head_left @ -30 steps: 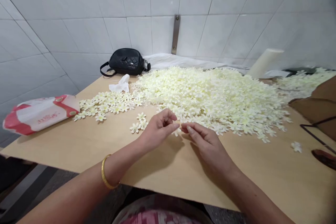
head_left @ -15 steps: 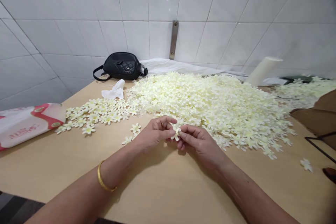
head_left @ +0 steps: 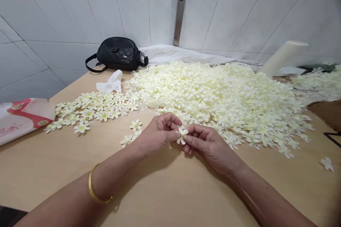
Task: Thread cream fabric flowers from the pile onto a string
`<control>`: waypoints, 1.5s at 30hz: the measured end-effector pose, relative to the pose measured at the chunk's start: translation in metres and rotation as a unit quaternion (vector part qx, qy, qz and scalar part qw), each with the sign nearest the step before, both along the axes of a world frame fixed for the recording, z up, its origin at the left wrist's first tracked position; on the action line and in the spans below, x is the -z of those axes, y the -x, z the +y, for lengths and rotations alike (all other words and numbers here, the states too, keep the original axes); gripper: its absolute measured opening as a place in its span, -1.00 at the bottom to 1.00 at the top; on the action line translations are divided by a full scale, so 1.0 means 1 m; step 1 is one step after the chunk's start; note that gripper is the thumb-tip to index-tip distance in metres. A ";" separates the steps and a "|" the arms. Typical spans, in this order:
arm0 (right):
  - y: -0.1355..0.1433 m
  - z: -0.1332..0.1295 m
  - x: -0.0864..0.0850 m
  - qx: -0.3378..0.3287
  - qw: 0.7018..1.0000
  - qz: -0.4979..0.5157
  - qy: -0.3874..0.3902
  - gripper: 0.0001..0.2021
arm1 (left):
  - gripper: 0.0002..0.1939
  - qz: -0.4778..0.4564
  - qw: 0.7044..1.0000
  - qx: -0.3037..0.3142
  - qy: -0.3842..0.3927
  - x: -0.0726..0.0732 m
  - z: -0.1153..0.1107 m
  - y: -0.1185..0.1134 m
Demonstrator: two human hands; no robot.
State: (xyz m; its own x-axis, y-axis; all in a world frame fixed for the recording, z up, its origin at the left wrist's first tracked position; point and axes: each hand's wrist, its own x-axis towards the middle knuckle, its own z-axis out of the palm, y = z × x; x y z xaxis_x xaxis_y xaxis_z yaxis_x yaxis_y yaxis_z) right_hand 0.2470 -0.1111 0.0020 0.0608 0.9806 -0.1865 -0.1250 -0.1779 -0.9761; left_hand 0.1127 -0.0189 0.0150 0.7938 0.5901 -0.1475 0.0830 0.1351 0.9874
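Between my two hands is one pale artificial flower with white petals, facing up toward me. My left hand pinches it from the left between thumb and fingers; a gold bangle is on that wrist. From the right, my right hand pinches the same flower, its other fingers curled beneath. Just beyond both hands rises a large heap of similar flowers. A few single flowers lie beside my left hand. What is under the held flower is hidden by my fingers.
A smaller spread of flowers lies to the left, beside a red-and-white bag. Behind are a black handbag, a crumpled white tissue and a leaning white roll. One stray flower lies far right on the table.
The view has tilted down and come closer, so the wall bracket and bag sit higher. Both hands still pinch the flower, which shows more fully between the fingertips.
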 end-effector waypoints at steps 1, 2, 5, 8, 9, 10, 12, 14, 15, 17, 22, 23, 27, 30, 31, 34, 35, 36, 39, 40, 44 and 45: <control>0.002 0.000 0.000 0.008 0.999 -0.040 -0.002 -0.84 | -0.82 0.010 1.000 -0.011 -0.027 0.001 -0.003 -0.001; 0.005 0.000 0.000 0.024 0.994 -0.105 -0.013 -0.85 | -0.84 0.021 0.997 -0.027 -0.071 0.002 -0.007 -0.002; 0.014 -0.001 0.002 0.104 0.917 -0.374 -0.091 -0.88 | -0.87 0.043 0.963 -0.075 -0.255 0.007 -0.019 -0.005; 0.019 -0.001 0.002 0.169 0.837 -0.497 -0.155 -0.89 | -0.84 0.029 0.940 -0.105 -0.324 0.010 -0.022 -0.009; 0.018 0.000 0.002 0.176 0.848 -0.478 -0.149 -0.89 | -0.84 0.019 0.948 -0.115 -0.297 0.011 -0.021 -0.009; 0.017 0.001 0.001 0.176 0.874 -0.433 -0.133 -0.89 | -0.83 0.008 0.959 -0.126 -0.254 0.013 -0.019 -0.009; 0.012 0.003 -0.001 0.159 0.937 -0.297 -0.090 -0.89 | -0.78 -0.013 0.980 -0.138 -0.143 0.015 -0.013 -0.009; 0.008 0.005 -0.004 0.133 0.974 -0.173 -0.060 -0.85 | -0.76 -0.029 0.992 -0.115 -0.045 0.016 -0.009 -0.009; 0.006 0.006 -0.005 0.123 0.982 -0.135 -0.053 -0.84 | -0.77 -0.037 0.995 -0.095 -0.009 0.016 -0.008 -0.008; 0.005 0.006 -0.007 0.104 0.989 -0.095 -0.045 -0.82 | -0.82 -0.056 0.996 -0.054 0.036 0.014 -0.008 -0.007; 0.003 0.005 -0.008 0.048 0.999 -0.012 -0.019 -0.80 | -0.88 -0.078 0.995 -0.012 0.056 0.006 -0.007 -0.004; 0.003 0.005 -0.007 0.040 0.999 0.002 -0.016 -0.80 | -0.88 -0.071 0.996 -0.013 0.050 0.005 -0.005 -0.003; 0.000 0.004 -0.004 0.032 0.999 0.034 -0.014 -0.81 | -0.85 -0.040 0.998 -0.037 0.030 0.003 -0.001 -0.001; -0.001 0.004 -0.003 0.024 0.998 0.063 -0.014 -0.82 | -0.82 -0.028 0.997 -0.040 0.056 0.002 0.002 -0.001; -0.001 0.003 -0.003 0.021 0.997 0.069 -0.014 -0.82 | -0.81 -0.024 0.996 -0.036 0.072 0.003 0.002 -0.001; -0.002 0.003 -0.004 0.020 0.997 0.068 -0.008 -0.81 | -0.72 -0.022 0.992 -0.005 0.122 0.004 0.005 0.001; -0.002 0.004 -0.005 0.021 0.998 0.067 -0.005 -0.81 | -0.72 -0.025 0.991 0.005 0.135 0.004 0.006 0.001; -0.003 0.004 -0.005 0.022 0.998 0.066 -0.002 -0.80 | -0.73 -0.028 0.989 0.012 0.144 0.004 0.007 0.002; -0.002 0.004 -0.007 0.023 0.998 0.060 0.008 -0.79 | -0.81 -0.031 0.988 0.007 0.149 0.002 0.004 0.002; -0.001 0.004 -0.007 0.025 0.998 0.048 0.014 -0.79 | -0.83 -0.023 0.990 -0.003 0.141 0.001 0.002 0.001; 0.015 0.002 -0.003 0.114 0.974 -0.191 -0.039 -0.86 | -0.90 0.013 0.996 -0.081 0.029 0.001 -0.011 -0.007; 0.020 0.001 -0.001 0.147 0.941 -0.293 -0.081 -0.88 | -0.91 0.008 0.994 -0.108 -0.017 0.003 -0.014 -0.010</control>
